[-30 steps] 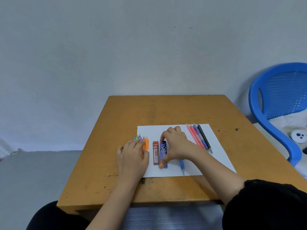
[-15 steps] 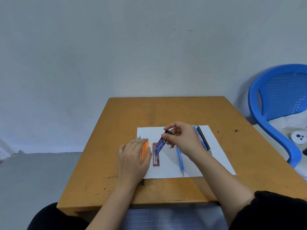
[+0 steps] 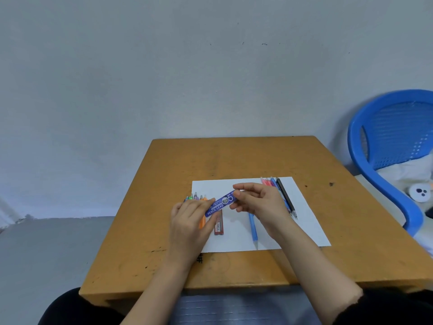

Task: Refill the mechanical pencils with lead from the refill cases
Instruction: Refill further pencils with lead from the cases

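Note:
My right hand (image 3: 260, 202) pinches the upper right end of a blue lead refill case (image 3: 220, 205) and holds it tilted above the white paper (image 3: 304, 221). My left hand (image 3: 189, 221) meets the case's lower left end, which sits between its thumb and fingers. A red refill case (image 3: 218, 227) lies on the paper under the blue one. One light blue mechanical pencil (image 3: 253, 228) lies alone, partly under my right wrist. Several coloured pencils (image 3: 195, 197) lie by my left hand, mostly hidden. More pencils (image 3: 284, 195), one of them black, lie behind my right hand.
The paper lies on a small orange-brown wooden table (image 3: 234, 158) set against a pale wall. A blue plastic chair (image 3: 384, 146) stands to the right. The table's near edge is just in front of my lap.
My right hand picked the blue refill case up off the paper and lifted it leftward. My left hand rose from the pencils to meet the case's lower end.

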{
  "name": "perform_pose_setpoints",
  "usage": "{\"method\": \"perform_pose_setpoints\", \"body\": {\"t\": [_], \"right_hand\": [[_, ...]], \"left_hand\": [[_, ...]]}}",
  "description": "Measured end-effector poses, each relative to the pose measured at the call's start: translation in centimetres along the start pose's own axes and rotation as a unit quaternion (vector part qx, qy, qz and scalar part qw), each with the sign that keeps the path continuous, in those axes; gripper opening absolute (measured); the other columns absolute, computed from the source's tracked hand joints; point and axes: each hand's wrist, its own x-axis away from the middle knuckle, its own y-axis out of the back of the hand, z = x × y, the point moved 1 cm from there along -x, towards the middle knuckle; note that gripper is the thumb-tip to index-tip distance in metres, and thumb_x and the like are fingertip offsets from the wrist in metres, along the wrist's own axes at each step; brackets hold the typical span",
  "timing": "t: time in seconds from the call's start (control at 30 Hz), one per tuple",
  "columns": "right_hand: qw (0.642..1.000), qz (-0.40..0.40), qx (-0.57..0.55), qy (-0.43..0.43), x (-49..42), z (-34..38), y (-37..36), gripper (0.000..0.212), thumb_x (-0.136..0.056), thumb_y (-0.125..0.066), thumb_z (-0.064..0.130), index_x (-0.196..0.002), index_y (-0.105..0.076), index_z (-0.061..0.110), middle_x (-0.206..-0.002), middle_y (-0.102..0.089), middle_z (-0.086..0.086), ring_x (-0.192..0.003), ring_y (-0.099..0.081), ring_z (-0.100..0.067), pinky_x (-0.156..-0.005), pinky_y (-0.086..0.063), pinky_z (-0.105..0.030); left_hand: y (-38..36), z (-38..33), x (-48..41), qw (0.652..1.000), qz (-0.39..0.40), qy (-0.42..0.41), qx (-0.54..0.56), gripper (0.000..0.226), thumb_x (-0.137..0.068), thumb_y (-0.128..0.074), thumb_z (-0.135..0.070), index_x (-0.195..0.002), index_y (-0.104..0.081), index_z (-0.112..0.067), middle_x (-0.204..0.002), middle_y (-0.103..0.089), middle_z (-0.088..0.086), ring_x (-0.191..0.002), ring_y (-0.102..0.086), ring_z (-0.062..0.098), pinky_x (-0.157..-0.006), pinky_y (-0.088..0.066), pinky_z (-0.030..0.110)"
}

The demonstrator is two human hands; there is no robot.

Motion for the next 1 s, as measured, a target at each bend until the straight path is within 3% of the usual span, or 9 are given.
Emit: {"method": "perform_pose_setpoints", "body": {"t": [0.1, 0.2, 0.4, 0.63, 0.83, 1.0], "right_hand": [[0.998, 0.027, 0.037, 0.037, 0.2, 0.1, 0.6, 0.022, -0.087, -0.062, 0.0, -0.102, -0.069, 0.014, -0.085, -0.075, -0.002, -0.077, -0.07, -0.015, -0.068, -0.055, -0.021], [0.991, 0.006, 0.108, 0.077, 0.1, -0.1, 0.7, 0.026, -0.087, -0.062, -0.002, -0.106, -0.069, 0.013, -0.083, -0.072, 0.009, -0.074, -0.067, -0.003, -0.068, -0.054, -0.017], [0.964, -0.034, 0.173, 0.201, -0.1, -1.0, 0.1, 0.029, -0.09, -0.056, -0.003, -0.099, -0.067, 0.022, -0.082, -0.067, 0.008, -0.068, -0.059, 0.0, -0.064, -0.051, -0.017], [0.928, -0.116, 0.193, 0.295, -0.3, -2.2, -1.3, 0.023, -0.094, -0.048, 0.008, -0.101, -0.07, 0.008, -0.082, -0.064, 0.009, -0.071, -0.059, -0.002, -0.064, -0.046, -0.01], [0.95, -0.114, 0.146, 0.252, -0.8, -1.5, -1.7, 0.033, -0.097, -0.043, -0.003, -0.085, -0.066, 0.018, -0.071, -0.061, 0.008, -0.064, -0.056, 0.001, -0.059, -0.043, -0.01], [0.982, -0.057, 0.041, 0.173, -0.4, -0.9, -1.9, 0.026, -0.098, -0.046, 0.013, -0.088, -0.068, 0.021, -0.066, -0.061, 0.006, -0.059, -0.051, -0.001, -0.062, -0.045, -0.014]], "left_hand": [[-0.1, 0.3, 0.1, 1.0, 0.003, 0.01, 0.018, 0.03, -0.088, -0.06, -0.031, -0.104, -0.072, -0.008, -0.096, -0.071, -0.001, -0.092, -0.057, 0.011, -0.08, -0.039, 0.028], [-0.3, 0.3, 0.1, 0.999, 0.014, 0.009, 0.044, 0.03, -0.088, -0.059, -0.026, -0.106, -0.071, -0.005, -0.097, -0.071, 0.003, -0.093, -0.056, 0.014, -0.081, -0.044, 0.029], [0.2, -0.4, 0.1, 0.992, 0.045, 0.018, 0.116, 0.036, -0.09, -0.057, -0.026, -0.105, -0.069, 0.004, -0.096, -0.07, 0.01, -0.092, -0.058, 0.011, -0.081, -0.048, 0.019], [0.7, -0.7, 0.0, 0.988, 0.061, 0.039, 0.134, 0.039, -0.089, -0.056, -0.03, -0.106, -0.068, 0.004, -0.096, -0.07, 0.011, -0.094, -0.058, 0.011, -0.087, -0.041, 0.006], [0.7, -0.6, -0.1, 0.989, 0.047, 0.044, 0.135, 0.036, -0.088, -0.058, -0.026, -0.105, -0.069, 0.004, -0.095, -0.07, 0.011, -0.093, -0.057, 0.009, -0.089, -0.042, 0.008], [0.6, -0.7, 0.0, 0.99, 0.017, 0.049, 0.131, 0.037, -0.088, -0.057, -0.025, -0.106, -0.068, 0.006, -0.096, -0.07, 0.013, -0.096, -0.057, 0.01, -0.089, -0.043, 0.01]]}}
